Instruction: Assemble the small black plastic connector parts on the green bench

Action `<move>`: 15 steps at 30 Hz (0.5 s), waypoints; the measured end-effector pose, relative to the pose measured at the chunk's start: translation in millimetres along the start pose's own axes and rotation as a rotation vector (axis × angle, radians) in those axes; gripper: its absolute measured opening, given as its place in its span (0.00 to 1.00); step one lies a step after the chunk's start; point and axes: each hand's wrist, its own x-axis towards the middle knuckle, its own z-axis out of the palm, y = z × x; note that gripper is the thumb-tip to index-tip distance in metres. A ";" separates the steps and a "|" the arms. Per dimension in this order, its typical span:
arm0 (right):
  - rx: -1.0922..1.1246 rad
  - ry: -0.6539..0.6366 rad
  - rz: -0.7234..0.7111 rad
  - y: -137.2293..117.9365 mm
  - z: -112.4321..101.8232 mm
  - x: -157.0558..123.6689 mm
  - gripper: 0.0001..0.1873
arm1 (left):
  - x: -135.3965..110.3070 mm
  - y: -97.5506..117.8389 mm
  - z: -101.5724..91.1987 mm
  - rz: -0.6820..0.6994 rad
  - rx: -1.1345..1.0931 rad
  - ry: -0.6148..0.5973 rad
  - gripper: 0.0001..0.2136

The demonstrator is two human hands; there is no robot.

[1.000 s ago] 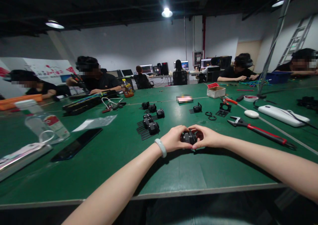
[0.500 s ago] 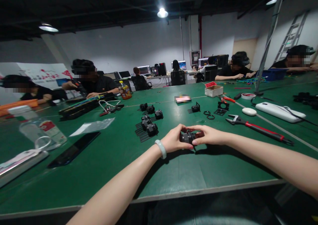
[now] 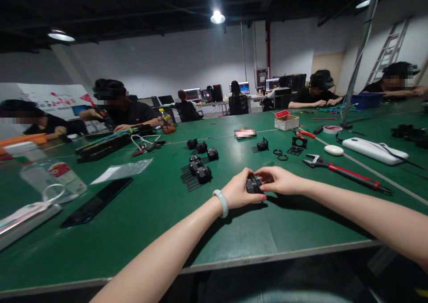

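Note:
Over the table my left hand (image 3: 241,188) is closed around a black plastic fitting (image 3: 253,185), thumb below and fingers above. My right hand (image 3: 279,181) pinches the same fitting from the right; its fingers partly hide it. To the left lie several similar black fittings (image 3: 203,174) on slotted bracket plates. Beyond my hands sits another fitting on its bracket (image 3: 262,146). Beside that are two black ring nuts (image 3: 282,157) and a bare bracket (image 3: 297,145) with a round hole.
An adjustable wrench (image 3: 347,174) with red-black handle lies right, near a white power bank (image 3: 374,150). A small box (image 3: 286,122) stands farther back. Left are a phone (image 3: 96,202), plastic bag (image 3: 122,171) and clear bottle (image 3: 50,174). Several people work around the green table (image 3: 234,245).
The fitting has turned a little in my hands, and the right fingers have shifted on it. My left hand has moved slightly right. The camera view has shifted slightly.

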 end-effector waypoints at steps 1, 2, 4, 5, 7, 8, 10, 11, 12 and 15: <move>-0.032 0.007 -0.012 -1.6 -0.1 -0.6 0.24 | 0.4 0.7 0.8 -0.005 0.003 0.006 0.27; -0.066 0.011 -0.021 -3.7 -0.5 -1.4 0.23 | 0.9 1.2 1.3 -0.009 0.006 0.008 0.26; -0.146 0.012 -0.037 -9.3 -1.6 -3.4 0.22 | 2.0 1.7 1.5 -0.008 0.013 0.001 0.24; -0.193 0.011 -0.046 -12.5 -2.6 -4.6 0.21 | 2.6 1.9 1.2 -0.005 0.017 -0.005 0.23; -0.292 0.010 -0.074 -18.7 -6.5 -7.1 0.20 | 3.4 2.1 0.4 0.002 0.024 -0.011 0.21; -0.336 0.004 -0.087 -21.2 -9.9 -8.3 0.20 | 3.5 2.3 -0.2 0.003 0.026 -0.006 0.21; -0.414 -0.004 -0.100 -23.0 -20.4 -10.4 0.19 | 3.3 2.4 -1.6 -0.003 0.032 0.010 0.21; -0.456 0.012 -0.096 -21.7 -27.6 -11.2 0.19 | 3.0 2.3 -2.5 -0.011 0.036 0.018 0.21; -0.505 0.049 -0.093 -18.7 -35.9 -11.8 0.19 | 2.6 2.1 -3.4 -0.022 0.039 0.024 0.21; -0.753 0.251 -0.084 0.6 -63.1 -12.3 0.18 | 1.9 1.1 -5.8 -0.048 0.043 0.036 0.20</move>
